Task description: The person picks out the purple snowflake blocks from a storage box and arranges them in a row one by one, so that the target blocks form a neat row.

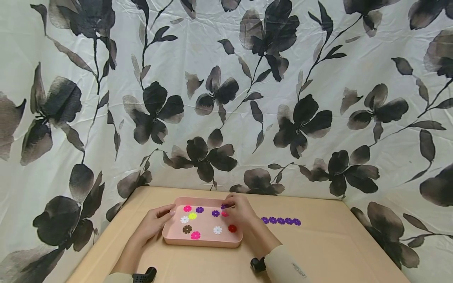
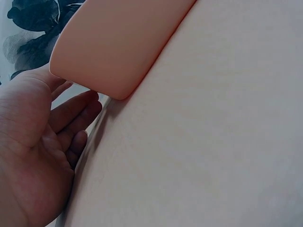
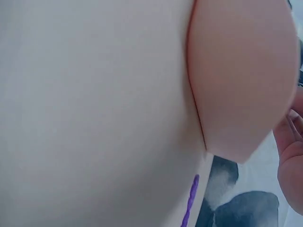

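A pink tray (image 1: 205, 242) on the table holds several small flower-shaped pieces in pink, white, yellow, brown, red and purple. My left hand (image 1: 155, 222) holds the tray's left end, the thumb over the rim and the fingers against the outer wall; this grip also shows in the left wrist view. Over the back right corner, my right hand (image 1: 242, 210) has its thumb and index finger around a purple flower piece (image 1: 223, 206). Just below those fingertips is a partly covered pink flower piece (image 1: 224, 214). In the right wrist view the tray wall hides the fingertips.
To the right of the tray lies a row of several purple flower pieces (image 1: 281, 221), side by side on the tan table (image 1: 318, 251). A floral cloth (image 1: 262, 157) hangs behind the table's back edge.
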Action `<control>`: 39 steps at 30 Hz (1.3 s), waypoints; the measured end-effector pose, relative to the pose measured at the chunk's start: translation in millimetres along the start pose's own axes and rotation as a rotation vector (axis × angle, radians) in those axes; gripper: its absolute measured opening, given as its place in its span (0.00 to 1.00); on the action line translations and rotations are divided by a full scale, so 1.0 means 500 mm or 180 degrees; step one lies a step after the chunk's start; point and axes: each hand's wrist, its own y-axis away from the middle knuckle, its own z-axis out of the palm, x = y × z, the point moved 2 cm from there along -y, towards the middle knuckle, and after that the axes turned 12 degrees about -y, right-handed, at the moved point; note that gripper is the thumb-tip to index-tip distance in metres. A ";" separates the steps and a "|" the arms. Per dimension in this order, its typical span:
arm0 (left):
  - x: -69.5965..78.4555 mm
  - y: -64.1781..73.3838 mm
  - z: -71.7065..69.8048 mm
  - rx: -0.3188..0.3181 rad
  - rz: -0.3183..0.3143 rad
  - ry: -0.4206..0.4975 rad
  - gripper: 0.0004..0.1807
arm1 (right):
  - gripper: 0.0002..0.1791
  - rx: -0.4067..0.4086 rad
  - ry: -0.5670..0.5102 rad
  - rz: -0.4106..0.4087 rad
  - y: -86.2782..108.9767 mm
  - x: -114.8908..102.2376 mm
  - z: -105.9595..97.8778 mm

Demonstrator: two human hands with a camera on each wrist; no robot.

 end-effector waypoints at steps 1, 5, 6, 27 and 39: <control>0.000 0.000 0.000 -0.0004 -0.0006 -0.0001 0.28 | 0.13 0.0026 0.0007 -0.0044 0.004 -0.002 -0.006; -0.001 0.002 0.001 -0.0004 -0.0018 0.0004 0.28 | 0.13 0.0129 -0.0048 -0.0176 0.022 -0.005 -0.032; -0.001 0.002 0.001 0.0000 -0.0013 0.0010 0.28 | 0.13 0.0167 -0.0091 -0.0187 0.027 -0.004 -0.038; -0.002 0.002 -0.001 -0.0035 0.0015 0.0024 0.30 | 0.14 0.0888 -0.0769 0.0040 0.087 0.064 -0.128; -0.005 0.001 -0.001 -0.0017 0.0036 0.0032 0.30 | 0.17 0.1092 -0.0856 0.0174 0.112 0.092 -0.196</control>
